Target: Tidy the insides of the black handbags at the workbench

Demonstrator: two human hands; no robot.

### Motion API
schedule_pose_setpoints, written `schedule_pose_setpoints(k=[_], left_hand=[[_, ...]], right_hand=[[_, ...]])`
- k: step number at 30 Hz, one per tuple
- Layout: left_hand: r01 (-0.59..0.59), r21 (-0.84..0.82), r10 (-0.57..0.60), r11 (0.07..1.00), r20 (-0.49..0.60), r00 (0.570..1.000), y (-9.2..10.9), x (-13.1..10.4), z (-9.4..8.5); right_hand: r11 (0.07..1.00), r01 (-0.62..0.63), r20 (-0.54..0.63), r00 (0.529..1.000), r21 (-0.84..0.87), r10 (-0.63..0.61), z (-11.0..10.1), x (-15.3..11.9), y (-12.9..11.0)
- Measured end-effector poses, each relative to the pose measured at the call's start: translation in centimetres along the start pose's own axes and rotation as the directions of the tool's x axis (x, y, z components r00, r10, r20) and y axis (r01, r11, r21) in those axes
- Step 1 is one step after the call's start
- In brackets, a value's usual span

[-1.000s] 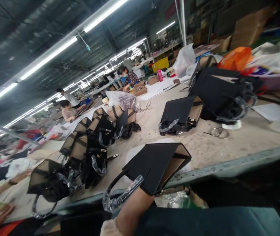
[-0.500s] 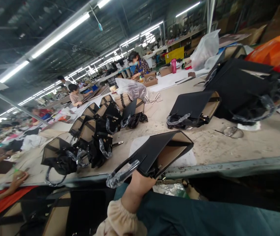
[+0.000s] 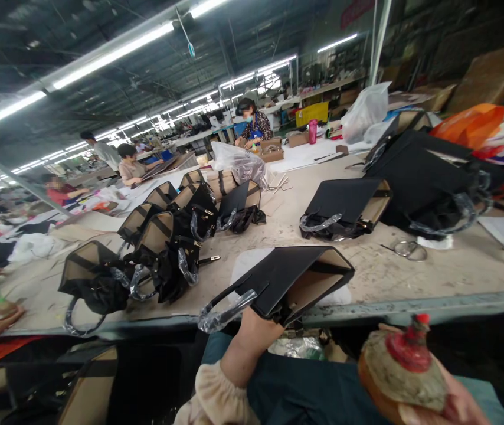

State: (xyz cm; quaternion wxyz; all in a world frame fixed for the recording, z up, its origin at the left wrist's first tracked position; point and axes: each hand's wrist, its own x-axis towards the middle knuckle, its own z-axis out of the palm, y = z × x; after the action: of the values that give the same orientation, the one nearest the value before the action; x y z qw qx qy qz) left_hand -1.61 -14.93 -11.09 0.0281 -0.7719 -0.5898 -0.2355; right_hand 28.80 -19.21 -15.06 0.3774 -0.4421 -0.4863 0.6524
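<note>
The left hand (image 3: 258,330) reaches up to a black handbag (image 3: 285,274) at the near edge of the desk (image 3: 380,277). The hand touches the lower side of the handbag, and its fingers are hidden behind it, so whether they are apart or clamped cannot be told. The handbag lies tilted, its open end facing right and showing a tan lining; its handles, one wrapped in clear plastic, point down to the left. A white sheet (image 3: 244,264) lies partly under it. The right hand (image 3: 460,404), in front of the desk at the lower right, has its fingers closed around a round bottle (image 3: 411,378) with a red, dark-tipped top, held well apart from the handbag. Beyond the handbag and to its right, another black bag (image 3: 340,203) lies on the desk, with a thin metal ring (image 3: 411,251) near it and a large black bag (image 3: 420,177) farther right. A cluster of black bags (image 3: 159,236) with tan insides sits to the left, several handles wrapped in plastic. Behind them is a clear plastic bag (image 3: 241,162). At the far left, a co-worker's hand (image 3: 2,316) holds a small round thing with a green tip.
</note>
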Motion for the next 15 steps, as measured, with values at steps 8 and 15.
schedule_pose_setpoints(k=[8,15], left_hand=[[-0.016,-0.115,0.01,0.993,-0.055,0.998,0.4,-1.4,2.4],[0.004,-0.096,-0.004,0.995,0.0,1.0,-0.3,-4.3,6.4]], right_hand=[[0.999,-0.048,0.311,0.949,-0.015,0.051,4.0,1.2,-4.5],[0.986,0.081,0.389,0.921,-0.146,-0.018,6.4,1.7,-6.1]])
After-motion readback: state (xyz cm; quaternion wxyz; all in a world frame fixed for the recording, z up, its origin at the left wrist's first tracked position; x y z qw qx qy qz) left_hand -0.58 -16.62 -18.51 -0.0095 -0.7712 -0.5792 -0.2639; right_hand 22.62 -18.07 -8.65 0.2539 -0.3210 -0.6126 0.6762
